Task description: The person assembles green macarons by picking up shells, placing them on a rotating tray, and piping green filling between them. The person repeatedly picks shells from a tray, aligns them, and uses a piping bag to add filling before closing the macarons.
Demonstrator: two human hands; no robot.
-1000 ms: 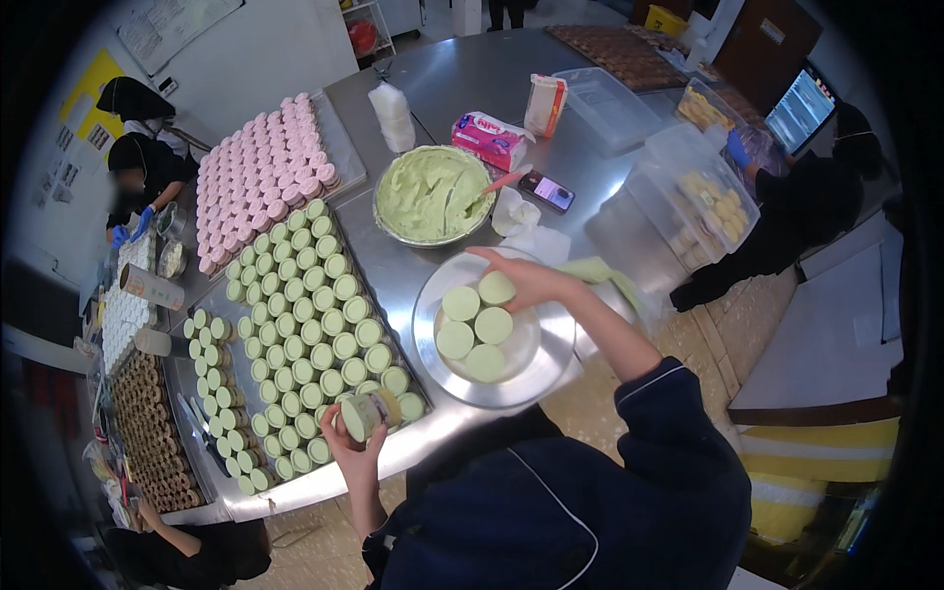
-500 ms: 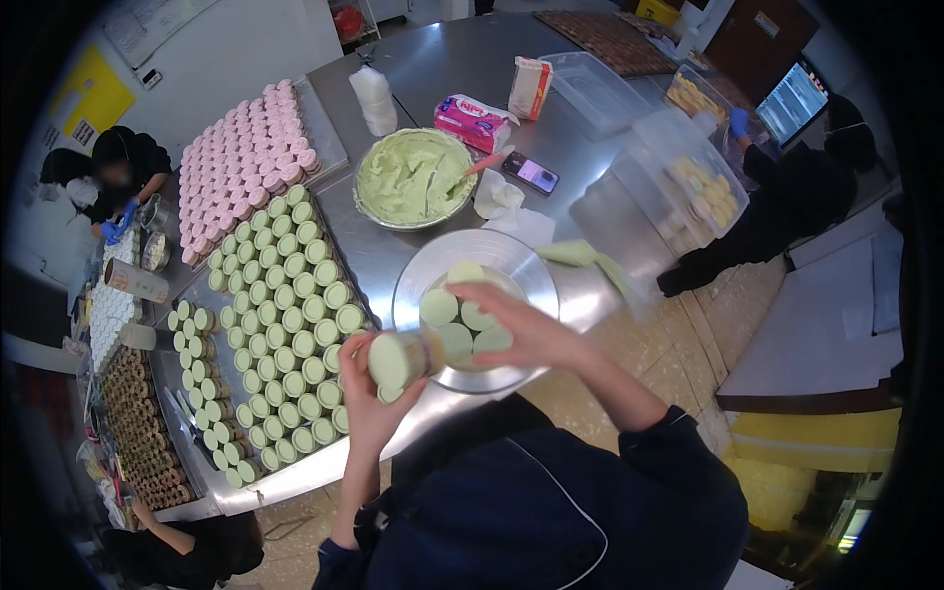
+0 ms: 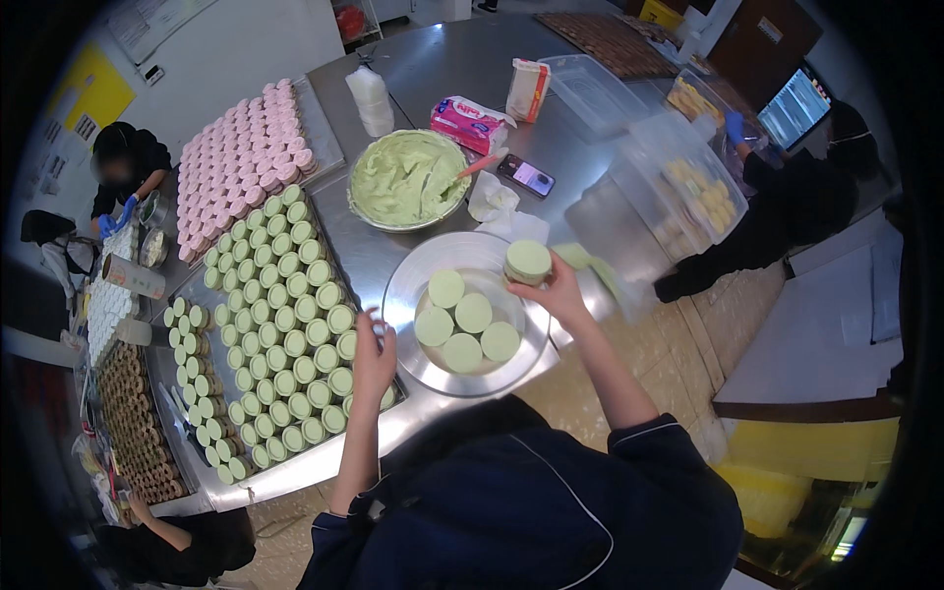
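Observation:
My right hand [image 3: 554, 292] grips a small dessert cup [image 3: 528, 261] topped with smooth pale green cream, upright over the right side of a round metal tray [image 3: 408, 366]. Several matching green-topped cups [image 3: 473, 313] stand grouped inside that tray. My left hand [image 3: 373, 356] is at the tray's left, fingers raised and apart, holding no cup. Beside it, rows of green-topped cups [image 3: 295, 342] fill a dark rectangular tray. Behind the round tray sits a metal bowl of green cream [image 3: 408, 182] with a pink-handled spatula [image 3: 486, 162] in it.
Pink-topped cups [image 3: 246, 162] fill another tray at the far left. Beyond the bowl are stacked plastic cups [image 3: 370, 101], a pink packet [image 3: 470, 123], a carton [image 3: 528, 88] and a phone [image 3: 526, 177]. A green-smeared piping bag [image 3: 590, 267] lies right; co-workers stand around the table.
The cup has passed from my left hand to my right, which has carried it rightward. My left hand has let go and moved beside the rows of cups.

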